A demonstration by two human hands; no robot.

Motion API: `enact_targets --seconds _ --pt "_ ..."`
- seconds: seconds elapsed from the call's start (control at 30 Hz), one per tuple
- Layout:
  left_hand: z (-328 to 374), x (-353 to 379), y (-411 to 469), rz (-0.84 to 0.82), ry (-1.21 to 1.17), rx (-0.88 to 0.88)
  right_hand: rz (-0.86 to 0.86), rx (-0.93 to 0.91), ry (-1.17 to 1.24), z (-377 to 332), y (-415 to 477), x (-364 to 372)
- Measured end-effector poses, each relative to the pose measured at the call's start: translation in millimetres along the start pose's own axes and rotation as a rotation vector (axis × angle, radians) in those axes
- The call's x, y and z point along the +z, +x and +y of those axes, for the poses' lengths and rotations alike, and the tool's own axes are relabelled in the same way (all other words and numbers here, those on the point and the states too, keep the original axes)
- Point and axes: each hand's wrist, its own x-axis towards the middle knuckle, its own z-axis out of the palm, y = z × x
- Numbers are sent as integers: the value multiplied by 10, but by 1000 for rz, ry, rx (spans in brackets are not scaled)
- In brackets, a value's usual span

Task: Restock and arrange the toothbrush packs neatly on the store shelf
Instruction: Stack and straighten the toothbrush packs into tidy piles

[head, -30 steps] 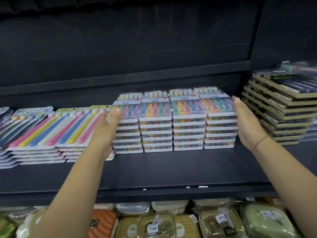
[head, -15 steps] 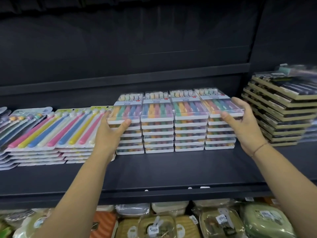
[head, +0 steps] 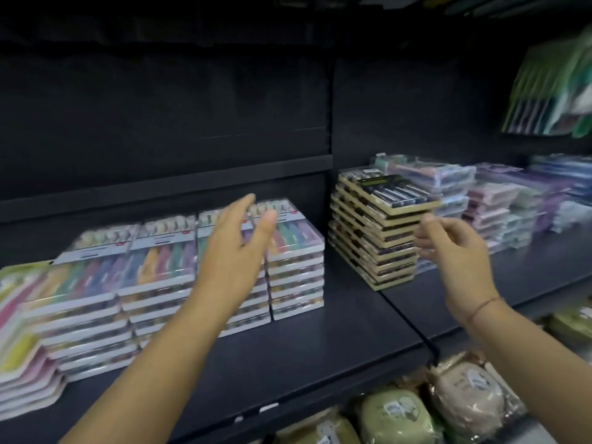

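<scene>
Four stacks of pastel toothbrush packs (head: 160,267) sit squared side by side on the dark shelf (head: 320,341); that block looks finished. Left hand (head: 237,248) hovers before them, fingers straight, empty. Right hand (head: 455,251) hangs loosely curled, holding nothing, just beside the black-and-tan stack (head: 378,238), whose layers sit skewed and probably need straightening next.

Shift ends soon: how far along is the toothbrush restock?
Done: four pastel pack stacks sit squared in a row. In hand: nothing; left hand hovers over them, right hand is by the tan-edged stack. Left: that stack is twisted askew, and long packs far left sit stepped.
</scene>
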Motion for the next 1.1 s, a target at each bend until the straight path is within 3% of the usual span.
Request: enact_targets --seconds 0.17,0.27,0.5,0.83,1.1 --pt "366 1078 455 -356 -426 -345 18 149 -22 248 278 -183" --pt "426 1555 631 -411 -596 -496 -85 218 -36 383 346 -195" --pt "387 1948 605 -431 -794 -731 -171 294 56 455 515 -310" --pt "568 1924 646 -336 -849 -786 -385 424 142 384 775 -406" --pt "751 1833 649 -211 -742 -802 -561 419 139 142 833 -310"
